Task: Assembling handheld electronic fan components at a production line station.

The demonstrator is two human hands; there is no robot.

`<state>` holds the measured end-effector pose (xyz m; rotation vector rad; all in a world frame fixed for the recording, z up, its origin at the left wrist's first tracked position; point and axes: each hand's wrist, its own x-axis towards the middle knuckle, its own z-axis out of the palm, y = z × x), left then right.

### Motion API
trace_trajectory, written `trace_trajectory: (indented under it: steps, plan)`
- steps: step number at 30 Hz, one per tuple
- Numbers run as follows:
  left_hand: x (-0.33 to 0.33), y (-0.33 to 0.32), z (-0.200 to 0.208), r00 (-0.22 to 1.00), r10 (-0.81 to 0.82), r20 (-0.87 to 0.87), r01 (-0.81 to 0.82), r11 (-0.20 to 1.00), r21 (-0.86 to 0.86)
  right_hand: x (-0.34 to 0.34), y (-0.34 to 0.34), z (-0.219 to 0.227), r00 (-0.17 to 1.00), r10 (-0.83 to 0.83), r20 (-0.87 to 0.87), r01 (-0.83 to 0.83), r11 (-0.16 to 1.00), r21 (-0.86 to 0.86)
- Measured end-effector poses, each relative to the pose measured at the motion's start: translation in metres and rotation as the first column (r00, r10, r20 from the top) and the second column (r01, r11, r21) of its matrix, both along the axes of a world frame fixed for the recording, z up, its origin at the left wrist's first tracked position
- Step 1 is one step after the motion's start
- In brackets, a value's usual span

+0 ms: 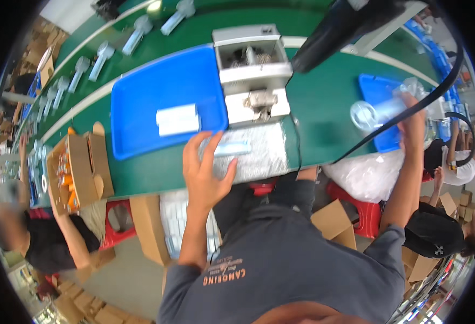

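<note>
My left hand (pixel 207 170) is open, its thumb and fingers spread at the edge of a silvery wrapped mat (pixel 267 154). Just beyond the fingertips lies a slim light-blue piece (pixel 233 148) on that mat. My right hand (pixel 409 121) reaches out to the right, closed around the handle end of what looks like a handheld fan (pixel 364 115) with a round pale head. Motion blurs the fan, and its handle crosses a small blue tray (pixel 376 85). Behind the mat stands a small machine with a metal fixture (pixel 261 102).
A large blue tray (pixel 140 102) holds white-and-light-blue pieces (pixel 178 120). Several similar fans lie along the green conveyor (pixel 135 35). At left, a carton (pixel 70 175) contains orange parts. A dark arm (pixel 340 29) and black cable (pixel 410 110) cross the right side. Co-workers sit on both sides.
</note>
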<state>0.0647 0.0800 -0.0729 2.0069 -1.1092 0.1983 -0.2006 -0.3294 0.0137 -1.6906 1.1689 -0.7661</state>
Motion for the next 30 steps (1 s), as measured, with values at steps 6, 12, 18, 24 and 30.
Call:
trace_trajectory:
  steps: [6,12,18,24,30]
  plan:
    - [0.005,0.02,-0.015,0.997,0.014,-0.071,-0.007,0.995,0.097,0.167,-0.07,-0.022,0.947,0.204,0.247,-0.183,0.977,-0.106]
    - [0.008,0.042,-0.003,0.595,-0.505,-0.626,0.327,0.863,-0.385,0.347,-0.236,-0.118,0.805,0.318,0.501,-0.543,0.737,0.404]
    - [-0.009,0.027,0.009,-0.011,-0.741,-0.672,0.392,0.615,-0.685,0.453,-0.273,-0.184,0.813,0.072,0.577,-0.381,0.815,0.436]
    - [-0.035,0.01,0.008,-0.269,-0.766,-0.584,0.092,0.583,-0.807,0.402,-0.15,-0.146,0.918,0.396,0.028,-0.345,0.832,-0.434]
    - [-0.07,0.021,0.018,-0.291,-0.902,-0.319,0.139,0.29,-0.947,0.233,-0.078,-0.05,0.916,0.316,-0.249,-0.401,0.664,-0.632]
